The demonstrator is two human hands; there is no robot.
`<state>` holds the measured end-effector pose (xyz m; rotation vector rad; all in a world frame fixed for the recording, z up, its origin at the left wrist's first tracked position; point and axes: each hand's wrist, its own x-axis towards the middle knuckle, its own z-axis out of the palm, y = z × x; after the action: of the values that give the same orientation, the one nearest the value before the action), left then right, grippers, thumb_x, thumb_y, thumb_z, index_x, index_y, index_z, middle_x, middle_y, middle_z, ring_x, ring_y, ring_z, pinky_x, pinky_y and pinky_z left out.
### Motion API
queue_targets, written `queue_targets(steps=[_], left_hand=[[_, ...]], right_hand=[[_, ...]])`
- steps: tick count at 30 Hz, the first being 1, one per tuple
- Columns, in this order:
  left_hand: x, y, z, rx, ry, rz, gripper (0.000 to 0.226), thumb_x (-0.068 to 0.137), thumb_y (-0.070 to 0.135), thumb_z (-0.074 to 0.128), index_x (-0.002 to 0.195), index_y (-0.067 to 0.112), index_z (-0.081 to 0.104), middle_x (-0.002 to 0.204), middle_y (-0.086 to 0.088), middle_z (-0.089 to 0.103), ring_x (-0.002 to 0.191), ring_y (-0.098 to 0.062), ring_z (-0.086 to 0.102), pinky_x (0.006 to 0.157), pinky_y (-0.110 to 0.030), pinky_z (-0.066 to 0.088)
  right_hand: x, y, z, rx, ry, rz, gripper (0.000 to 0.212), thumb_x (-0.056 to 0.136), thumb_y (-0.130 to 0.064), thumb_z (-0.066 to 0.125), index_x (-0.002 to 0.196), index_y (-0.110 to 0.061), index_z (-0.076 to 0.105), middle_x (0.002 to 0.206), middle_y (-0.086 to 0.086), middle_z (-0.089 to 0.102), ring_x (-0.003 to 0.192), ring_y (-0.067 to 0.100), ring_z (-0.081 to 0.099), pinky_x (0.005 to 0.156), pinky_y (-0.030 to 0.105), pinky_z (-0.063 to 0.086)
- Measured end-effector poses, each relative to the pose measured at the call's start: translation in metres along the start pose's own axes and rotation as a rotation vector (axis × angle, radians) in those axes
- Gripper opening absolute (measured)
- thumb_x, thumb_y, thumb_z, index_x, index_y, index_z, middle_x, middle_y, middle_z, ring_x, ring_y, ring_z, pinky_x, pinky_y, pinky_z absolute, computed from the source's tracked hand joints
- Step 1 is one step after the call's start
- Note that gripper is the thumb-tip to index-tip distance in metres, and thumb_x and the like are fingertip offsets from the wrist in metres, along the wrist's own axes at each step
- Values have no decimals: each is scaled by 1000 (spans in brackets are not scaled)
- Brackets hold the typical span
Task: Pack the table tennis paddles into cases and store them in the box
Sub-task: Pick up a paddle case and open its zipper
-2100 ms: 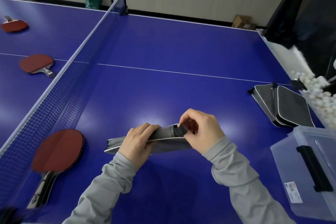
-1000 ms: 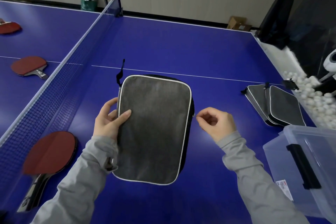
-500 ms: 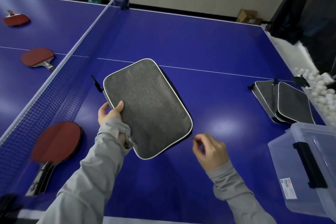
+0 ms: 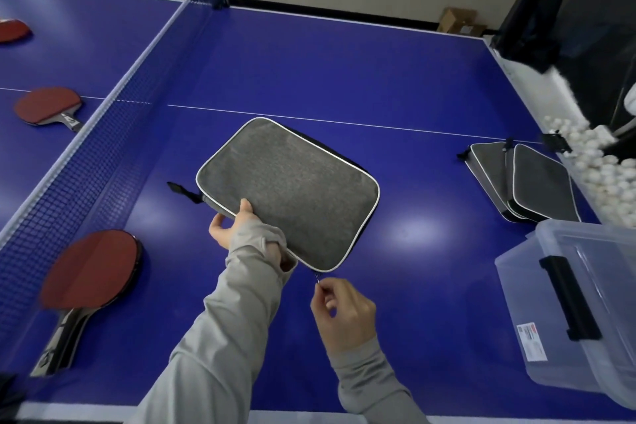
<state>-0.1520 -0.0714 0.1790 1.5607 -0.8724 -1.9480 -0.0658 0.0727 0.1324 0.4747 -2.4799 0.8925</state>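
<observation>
Counts on the blue desk (image 4: 344,62)

Three red-faced wooden paddles (image 4: 90,270), two beyond the net (image 4: 103,120); three grey white-piped fabric cases (image 4: 289,193), two stacked near one clear plastic box (image 4: 585,313); many white balls (image 4: 592,162), uncountable.

Left hand (image 4: 237,229) reaching forward from a grey sleeve, thumb laid flat on top of the case (image 4: 289,193), fingers tucked beneath its near-left edge, gripping it. Right hand (image 4: 344,313) lower and to the right, wrist bent, fingers curled, thumb and forefinger pinching the small zipper pull (image 4: 318,280) at the case's near corner. Both forearms sleeved in grey to the wrist.
</observation>
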Motion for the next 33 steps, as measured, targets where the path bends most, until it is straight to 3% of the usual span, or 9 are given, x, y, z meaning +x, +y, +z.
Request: queue_targets(steps=[4,10,15,18,22,24,27,31,33], left_hand=[[-8,-3,4,-1,21,-44,50,85,26,65,129,22,42,76,5,48,83,-16,50,79,-25,37],[0,1,3,6,-31,-11,49,84,24,66,127,23,43,94,-1,54,82,-16,53,78,-25,39],[32,5,-13,99,-174,175,40,79,15,71,112,25,49,73,8,56,55,-1,57,64,-18,48],[57,5,-30,245,-376,225,37,79,13,72,104,33,54,69,1,62,47,-2,60,55,-20,50],[70,1,-49,319,-681,124,36,79,9,70,97,38,57,72,0,73,60,-18,69,54,-32,55],[70,-3,-53,325,-770,63,36,81,6,68,105,30,57,76,-4,73,62,-22,69,54,-34,56],[68,-9,-54,318,-838,-19,35,83,4,64,110,25,55,78,-7,73,65,-23,70,56,-37,56],[64,-17,-53,390,-816,-16,41,83,7,65,120,18,52,82,-6,73,71,-22,70,63,-38,58],[60,-22,-49,557,-748,139,50,82,10,68,128,14,48,99,-9,69,84,-23,67,82,-45,55]], right_hand=[[4,-2,5,-6,49,42,19,57,-1,84,66,-5,67,52,0,60,40,8,52,39,13,42],[5,0,6,-10,-16,21,14,67,-10,81,71,-9,67,56,-3,61,44,6,53,39,15,44],[9,26,-18,85,50,141,23,83,-37,61,76,-15,62,62,-5,58,50,7,48,46,20,42],[31,55,-32,194,128,301,11,83,-24,65,92,-16,62,75,-1,59,63,7,51,51,12,41],[58,83,-32,407,-112,600,22,87,-11,61,108,-16,60,94,-1,61,82,6,58,65,2,42],[63,89,-29,575,-304,750,21,92,-11,54,112,-13,59,97,1,63,87,11,61,76,16,49],[61,86,-24,774,-526,884,20,95,-12,45,110,-10,60,84,-4,65,72,3,64,60,21,53],[51,80,-25,891,-559,965,18,96,-12,43,99,-15,61,76,0,63,68,14,58,59,26,49],[49,74,-28,886,-509,950,18,96,-10,45,92,-16,61,74,0,63,65,14,59,56,25,51]])
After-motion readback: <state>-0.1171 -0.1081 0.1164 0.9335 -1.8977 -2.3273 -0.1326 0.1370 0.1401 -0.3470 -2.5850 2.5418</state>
